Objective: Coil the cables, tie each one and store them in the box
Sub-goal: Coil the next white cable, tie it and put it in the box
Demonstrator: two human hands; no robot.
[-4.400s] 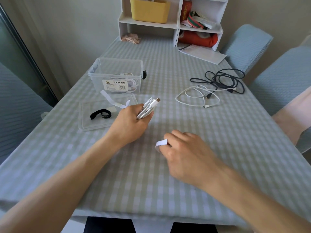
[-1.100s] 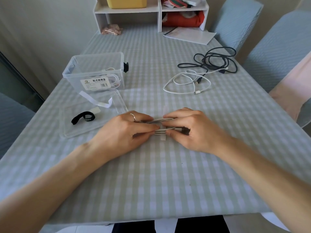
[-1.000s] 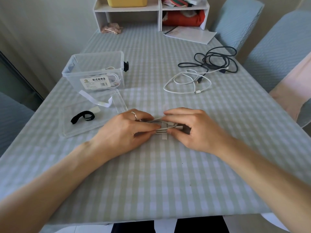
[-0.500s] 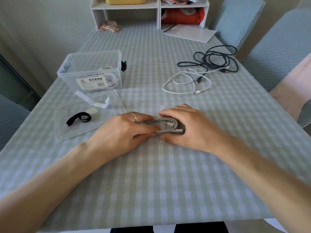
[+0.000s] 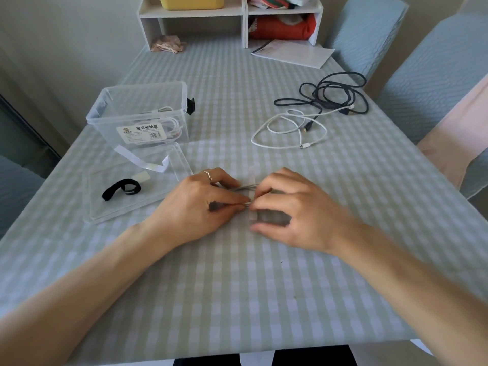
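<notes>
White label on front wall of clear box, near table's left edge: bold black characters 欧式收纳盒, small house logo at label's left end, barcode beneath, finer print too small to read. Paper near table's far edge: dark print along one edge, unreadable. Black strap on lid: faint marking, illegible.

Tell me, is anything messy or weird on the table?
Mostly the far right: a black cable and a white cable lie loose and overlapping, not coiled yet. Near the shelf sits a crumpled beige scrap. Nothing looks spilled or broken.
</notes>
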